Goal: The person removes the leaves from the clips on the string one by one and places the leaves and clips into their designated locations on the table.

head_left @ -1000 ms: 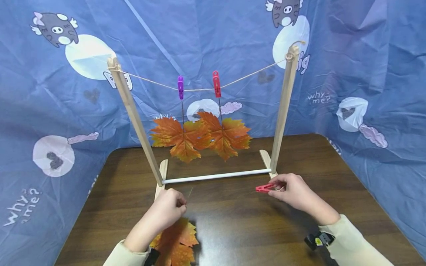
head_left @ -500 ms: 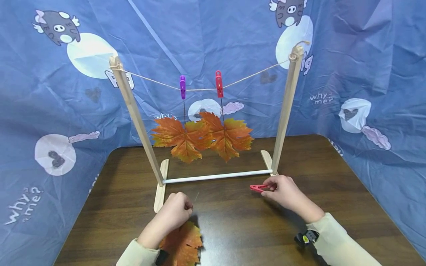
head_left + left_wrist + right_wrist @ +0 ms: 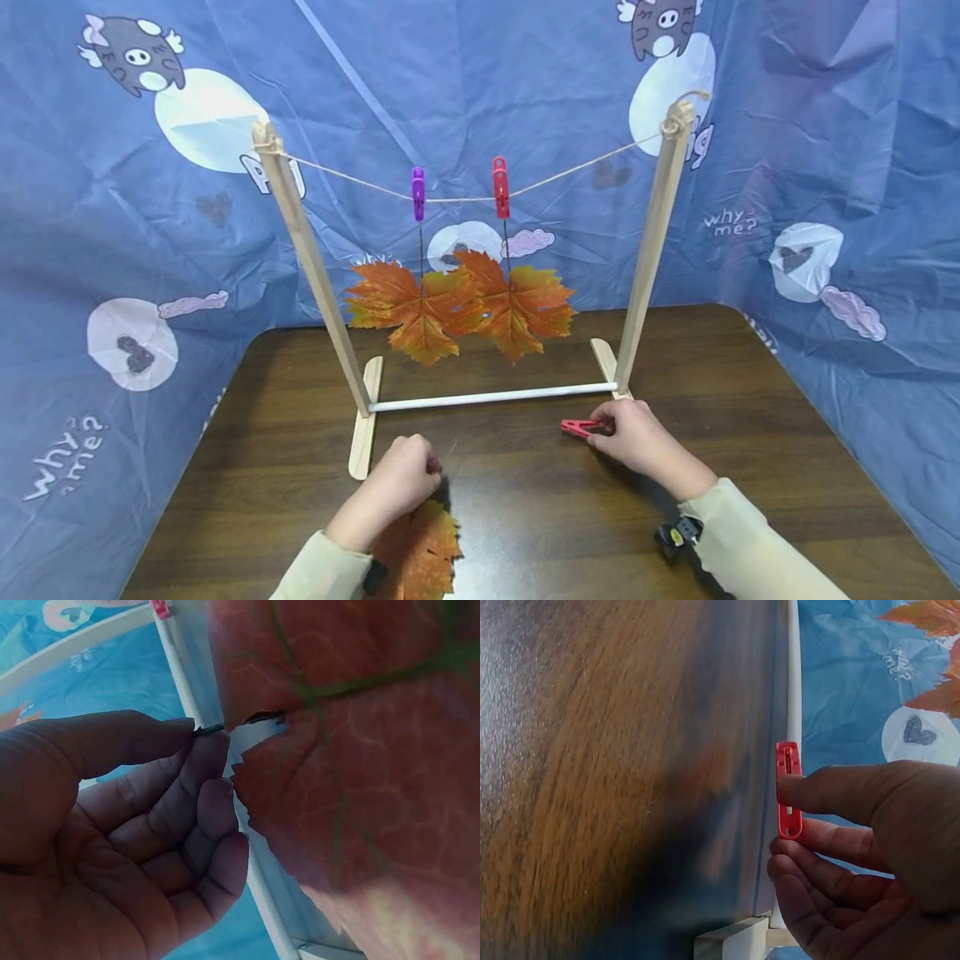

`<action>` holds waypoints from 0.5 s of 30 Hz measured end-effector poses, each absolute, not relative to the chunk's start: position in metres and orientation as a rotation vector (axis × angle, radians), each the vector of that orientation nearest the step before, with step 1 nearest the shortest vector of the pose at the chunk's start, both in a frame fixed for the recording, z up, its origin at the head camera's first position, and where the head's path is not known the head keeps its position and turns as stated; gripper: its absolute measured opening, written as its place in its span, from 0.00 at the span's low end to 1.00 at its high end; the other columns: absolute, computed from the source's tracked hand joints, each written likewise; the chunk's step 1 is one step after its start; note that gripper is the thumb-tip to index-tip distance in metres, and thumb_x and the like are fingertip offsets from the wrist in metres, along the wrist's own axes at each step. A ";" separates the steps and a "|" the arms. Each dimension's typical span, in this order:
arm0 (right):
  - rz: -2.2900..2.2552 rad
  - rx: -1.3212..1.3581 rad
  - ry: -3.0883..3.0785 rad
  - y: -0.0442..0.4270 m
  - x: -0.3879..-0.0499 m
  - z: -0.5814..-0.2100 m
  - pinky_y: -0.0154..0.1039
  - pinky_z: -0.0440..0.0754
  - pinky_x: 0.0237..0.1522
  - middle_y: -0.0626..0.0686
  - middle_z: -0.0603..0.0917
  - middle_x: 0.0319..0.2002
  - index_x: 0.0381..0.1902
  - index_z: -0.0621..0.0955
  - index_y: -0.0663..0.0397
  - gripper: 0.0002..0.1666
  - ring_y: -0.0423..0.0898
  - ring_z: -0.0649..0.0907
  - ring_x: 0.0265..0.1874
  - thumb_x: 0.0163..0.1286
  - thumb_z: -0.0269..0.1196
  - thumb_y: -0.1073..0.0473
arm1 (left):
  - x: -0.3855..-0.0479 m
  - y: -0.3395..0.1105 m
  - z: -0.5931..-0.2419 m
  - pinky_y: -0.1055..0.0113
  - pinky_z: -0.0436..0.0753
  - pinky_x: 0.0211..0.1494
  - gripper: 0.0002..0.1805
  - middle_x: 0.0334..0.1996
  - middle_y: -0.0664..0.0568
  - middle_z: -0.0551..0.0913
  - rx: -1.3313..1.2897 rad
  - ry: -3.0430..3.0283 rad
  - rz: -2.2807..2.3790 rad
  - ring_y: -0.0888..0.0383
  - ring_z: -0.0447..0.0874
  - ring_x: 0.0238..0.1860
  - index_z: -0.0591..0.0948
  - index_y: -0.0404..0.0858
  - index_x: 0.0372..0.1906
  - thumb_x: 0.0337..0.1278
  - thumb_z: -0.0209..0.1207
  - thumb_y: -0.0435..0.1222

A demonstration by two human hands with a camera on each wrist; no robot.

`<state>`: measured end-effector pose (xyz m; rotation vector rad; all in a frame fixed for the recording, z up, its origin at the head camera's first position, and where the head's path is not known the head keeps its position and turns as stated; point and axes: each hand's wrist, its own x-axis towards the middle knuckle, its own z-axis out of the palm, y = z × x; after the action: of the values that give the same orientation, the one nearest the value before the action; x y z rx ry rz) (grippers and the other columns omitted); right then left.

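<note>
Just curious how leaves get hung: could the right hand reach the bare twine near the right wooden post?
Probably yes. The right hand, pinching a red clothespin, is low near the foot of the right wooden post; nothing visible blocks its way up to the twine.

the left hand point(image 3: 408, 473) pinches between thumb point(image 3: 124, 736) and forefinger point(image 3: 207, 755), its other fingers point(image 3: 227, 864) curled. the right hand point(image 3: 633, 435) pinches likewise; both forearms point(image 3: 750, 533) angle inward.

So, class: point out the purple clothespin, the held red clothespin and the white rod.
Purple clothespin point(image 3: 418, 194): head view, its body.
Held red clothespin point(image 3: 790, 821): right wrist view, its lower end.
White rod point(image 3: 493, 397): head view, mid-length.
</note>
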<state>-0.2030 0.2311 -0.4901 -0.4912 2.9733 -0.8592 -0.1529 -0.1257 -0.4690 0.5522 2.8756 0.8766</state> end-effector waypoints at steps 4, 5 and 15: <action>-0.851 -0.477 2.965 0.232 -0.205 -0.492 0.44 0.80 0.34 0.47 0.83 0.27 0.36 0.87 0.61 0.10 0.43 0.80 0.28 0.57 0.76 0.63 | -0.155 -0.124 -0.475 0.63 0.77 0.25 0.12 0.15 0.58 0.78 0.573 2.857 0.863 0.61 0.73 0.19 0.82 0.40 0.15 0.41 0.66 0.22; -0.846 -0.479 2.964 0.232 -0.205 -0.493 0.45 0.80 0.34 0.47 0.83 0.27 0.36 0.87 0.61 0.10 0.43 0.80 0.28 0.57 0.76 0.63 | -0.155 -0.123 -0.477 0.63 0.76 0.25 0.12 0.15 0.59 0.78 0.577 2.854 0.862 0.61 0.73 0.19 0.82 0.40 0.15 0.42 0.66 0.22; -0.785 -0.493 2.973 0.230 -0.207 -0.494 0.44 0.79 0.34 0.47 0.82 0.26 0.35 0.87 0.61 0.11 0.42 0.79 0.28 0.56 0.77 0.62 | -0.158 -0.118 -0.490 0.63 0.74 0.23 0.14 0.13 0.61 0.74 0.607 2.894 0.827 0.61 0.70 0.18 0.78 0.42 0.12 0.38 0.65 0.22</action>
<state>-0.2066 0.2301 -0.4943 -0.4935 2.9730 -0.7853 -0.1577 -0.1184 -0.4895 0.6070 2.8944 0.8265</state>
